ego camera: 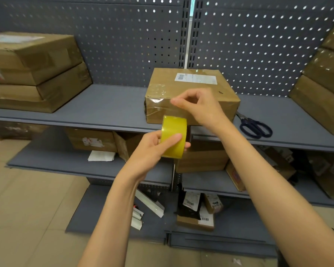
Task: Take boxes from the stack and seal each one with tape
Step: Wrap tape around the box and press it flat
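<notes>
Box [191, 93] under work, standing on the upper shelf [104, 105] against the pegboard wall [123, 41]. We see clear tape already shining across its near-left corner and down its front face, and a printed label [196, 78] lies on its top toward the far side. We judge this box to be partly sealed: some strips are on, and another length appears to be in preparation.

Roll of tape [174, 136], yellow, held just in front of and below the box. Our left hand [158, 145] is clamped round it, thumb across the outer face and fingertips showing past its right side. Our right hand [199, 106] is raised before the box front with thumb and forefinger pinched together; we take it to be drawing out the free end of the tape, though the clear strip itself is too faint to make out.

Scissors [255, 127], dark-handled, lie on the shelf just right of the box, untouched; we expect them to serve for the cut.

Stack of boxes at far left [33, 72] and a second stack at the right edge [324, 83], both well apart from the working box. Which stack is finished and which is waiting we cannot tell.

Lower shelves [66, 162] carry further boxes, papers and parcels.
</notes>
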### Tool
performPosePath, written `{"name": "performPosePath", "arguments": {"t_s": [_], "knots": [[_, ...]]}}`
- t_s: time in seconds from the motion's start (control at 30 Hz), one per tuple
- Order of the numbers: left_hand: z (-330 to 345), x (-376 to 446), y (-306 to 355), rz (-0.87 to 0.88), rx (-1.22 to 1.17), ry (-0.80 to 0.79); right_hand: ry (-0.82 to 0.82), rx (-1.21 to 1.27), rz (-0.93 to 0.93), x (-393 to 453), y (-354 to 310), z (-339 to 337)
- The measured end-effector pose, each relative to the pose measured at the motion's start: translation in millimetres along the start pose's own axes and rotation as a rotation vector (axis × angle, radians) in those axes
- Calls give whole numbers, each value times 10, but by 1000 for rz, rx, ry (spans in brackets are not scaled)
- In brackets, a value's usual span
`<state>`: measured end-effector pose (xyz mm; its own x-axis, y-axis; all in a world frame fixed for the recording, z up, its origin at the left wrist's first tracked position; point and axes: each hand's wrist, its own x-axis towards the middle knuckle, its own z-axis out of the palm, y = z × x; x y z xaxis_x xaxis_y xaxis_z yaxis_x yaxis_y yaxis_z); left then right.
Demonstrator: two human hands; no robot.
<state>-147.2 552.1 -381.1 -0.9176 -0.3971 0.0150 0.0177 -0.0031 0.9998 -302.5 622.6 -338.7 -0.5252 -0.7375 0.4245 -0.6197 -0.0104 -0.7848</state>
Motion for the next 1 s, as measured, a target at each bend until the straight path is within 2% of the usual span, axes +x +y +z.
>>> {"name": "performPosePath", "arguments": {"t_s": [0.13, 0.2, 0.37, 0.53, 0.7, 0.87, 1.0], "knots": [[110, 25, 145, -67, -108, 265, 115, -81, -199, 289, -440, -97], [142, 10, 189, -13, -86, 309, 134, -114, -219, 396, -491, -102], [170, -200, 168, 36, -139, 215, 157, -101, -93, 442, -216, -132], [217, -191, 25, -204, -108, 324, 150, -137, -171, 550, -326, 37], [107, -144, 168, -134, -144, 336, 133, -92, -93, 715, -186, 50], [75, -53, 271, -154, -194, 345, 76, 1, -17, 884, -84, 156], [-6, 32, 273, -187, -173, 331, 62, -38, 46, 964, 77, 218]]}}
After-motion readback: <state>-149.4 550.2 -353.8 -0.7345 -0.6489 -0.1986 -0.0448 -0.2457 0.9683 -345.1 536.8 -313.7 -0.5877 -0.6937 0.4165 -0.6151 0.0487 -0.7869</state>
